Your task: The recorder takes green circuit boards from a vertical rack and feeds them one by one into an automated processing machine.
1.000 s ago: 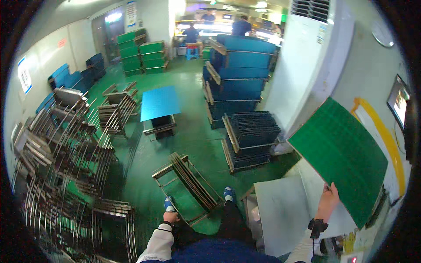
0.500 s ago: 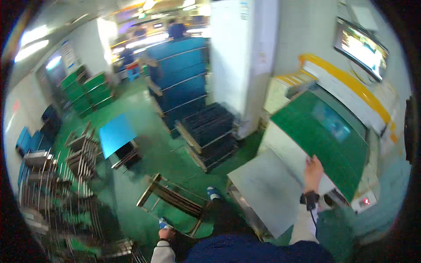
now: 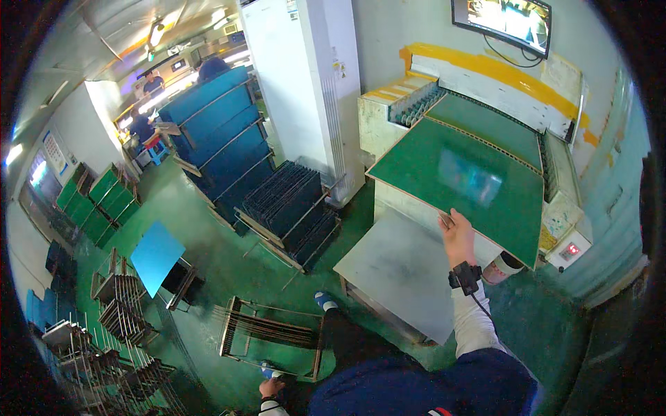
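My right hand, wearing a dark wrist strap with a cable, pinches the near edge of a large glossy green panel. This panel lies tilted on the roller machine, and a light reflects in its surface. Behind it, across a narrow gap, lies a second green panel. Below my right hand is a grey flat-topped table. My left hand hangs low beside my leg, close to a slotted floor rack; its fingers are too small and foreshortened to read.
Stacked racks of blue panels and a dark slotted rack stand ahead, beside a white cabinet. A blue sheet sits on a stand at left. Empty racks crowd the lower left. Distant people work under lights.
My view has turned right, shifting the scene leftward. More of the second panel and the rollers shows behind the front panel. My right hand stays at the front panel's near edge.
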The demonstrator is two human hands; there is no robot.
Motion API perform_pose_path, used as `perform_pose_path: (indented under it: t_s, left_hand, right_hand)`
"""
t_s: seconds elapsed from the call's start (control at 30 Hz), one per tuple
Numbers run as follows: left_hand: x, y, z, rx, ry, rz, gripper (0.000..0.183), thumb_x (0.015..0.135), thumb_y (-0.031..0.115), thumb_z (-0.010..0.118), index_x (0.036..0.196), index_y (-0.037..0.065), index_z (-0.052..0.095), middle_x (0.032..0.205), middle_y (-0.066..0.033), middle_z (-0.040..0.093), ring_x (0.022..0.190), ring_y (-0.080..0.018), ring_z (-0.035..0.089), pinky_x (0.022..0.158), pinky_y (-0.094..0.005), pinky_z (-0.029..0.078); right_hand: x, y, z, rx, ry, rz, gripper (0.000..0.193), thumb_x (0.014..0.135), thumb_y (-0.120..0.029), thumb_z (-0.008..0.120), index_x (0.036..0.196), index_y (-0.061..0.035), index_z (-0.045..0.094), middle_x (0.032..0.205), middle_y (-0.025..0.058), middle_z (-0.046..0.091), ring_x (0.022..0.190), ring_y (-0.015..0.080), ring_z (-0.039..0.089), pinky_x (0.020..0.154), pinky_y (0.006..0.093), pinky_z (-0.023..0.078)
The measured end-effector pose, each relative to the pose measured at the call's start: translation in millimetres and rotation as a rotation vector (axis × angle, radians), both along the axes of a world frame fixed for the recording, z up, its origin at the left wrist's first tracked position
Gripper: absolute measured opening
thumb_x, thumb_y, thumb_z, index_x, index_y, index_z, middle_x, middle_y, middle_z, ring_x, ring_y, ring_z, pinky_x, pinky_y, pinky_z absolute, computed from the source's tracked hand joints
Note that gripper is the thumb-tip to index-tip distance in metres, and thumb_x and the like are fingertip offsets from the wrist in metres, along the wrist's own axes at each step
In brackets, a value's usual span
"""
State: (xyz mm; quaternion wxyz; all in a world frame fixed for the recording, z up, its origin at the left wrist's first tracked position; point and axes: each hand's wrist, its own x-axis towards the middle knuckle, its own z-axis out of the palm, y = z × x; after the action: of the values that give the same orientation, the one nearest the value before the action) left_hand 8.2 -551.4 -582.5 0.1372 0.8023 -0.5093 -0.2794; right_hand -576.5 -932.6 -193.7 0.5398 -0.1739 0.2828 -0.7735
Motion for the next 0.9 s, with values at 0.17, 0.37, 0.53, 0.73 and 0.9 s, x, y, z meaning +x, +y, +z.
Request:
perform_pose_path:
  t_s: [0.17,0.37,0.53,0.73,0.9]
  left_hand:
    - [-26.8,-13.2,35.5,0.123,-0.155,-0.121,0.029,0.066,0.033,0.066,0.077,0.008,0.058,0.071,-0.0085,0.062,0.060,-0.0243,0.060,0.055,-0.0369,0.050]
    - [-36.5,-12.3,24.9,-0.134,0.933,0.978,0.016,0.073,0.004,0.055,0.073,-0.010,0.047,0.068,-0.0193,0.057,0.054,-0.0283,0.059,0.048,-0.0361,0.053]
    - [-32.3,-9.4,27.2,-0.101,0.884,0.861,0.016,0.073,0.004,0.055,0.074,-0.010,0.047,0.068,-0.0192,0.057,0.054,-0.0285,0.059,0.048,-0.0364,0.053]
    - [-30.1,-10.0,26.0,-0.102,0.818,0.751,0.015,0.073,0.003,0.055,0.075,-0.010,0.047,0.068,-0.0191,0.057,0.054,-0.0287,0.059,0.049,-0.0368,0.053]
    - [-29.3,-8.7,25.5,-0.105,0.790,0.703,0.015,0.073,0.003,0.055,0.075,-0.010,0.047,0.068,-0.0189,0.057,0.054,-0.0288,0.059,0.049,-0.0371,0.053]
  right_hand:
    - [-20.2,-11.5,-23.7,0.014,-0.009,-0.004,0.009,0.079,-0.008,0.055,0.082,-0.0005,0.051,0.085,0.0104,0.054,0.083,0.0226,0.055,0.079,0.0356,0.045]
    - [-7.7,-16.8,-13.0,0.019,-0.020,-0.038,0.013,0.080,-0.006,0.053,0.088,0.0009,0.045,0.088,0.0106,0.050,0.083,0.0249,0.053,0.073,0.0323,0.048]
    - [-11.3,-21.4,-12.4,0.063,-0.019,-0.020,0.013,0.078,-0.007,0.054,0.086,-0.0003,0.046,0.087,0.0102,0.051,0.083,0.0250,0.053,0.075,0.0332,0.047]
    - [-15.4,-28.2,-10.0,0.084,-0.039,-0.004,0.014,0.078,-0.009,0.055,0.085,-0.0014,0.045,0.086,0.0101,0.052,0.083,0.0246,0.054,0.073,0.0330,0.047]
    - [-14.6,-29.0,-3.0,0.104,-0.011,-0.013,0.018,0.078,-0.010,0.054,0.089,-0.0005,0.044,0.086,0.0107,0.052,0.083,0.0239,0.054,0.070,0.0322,0.046]
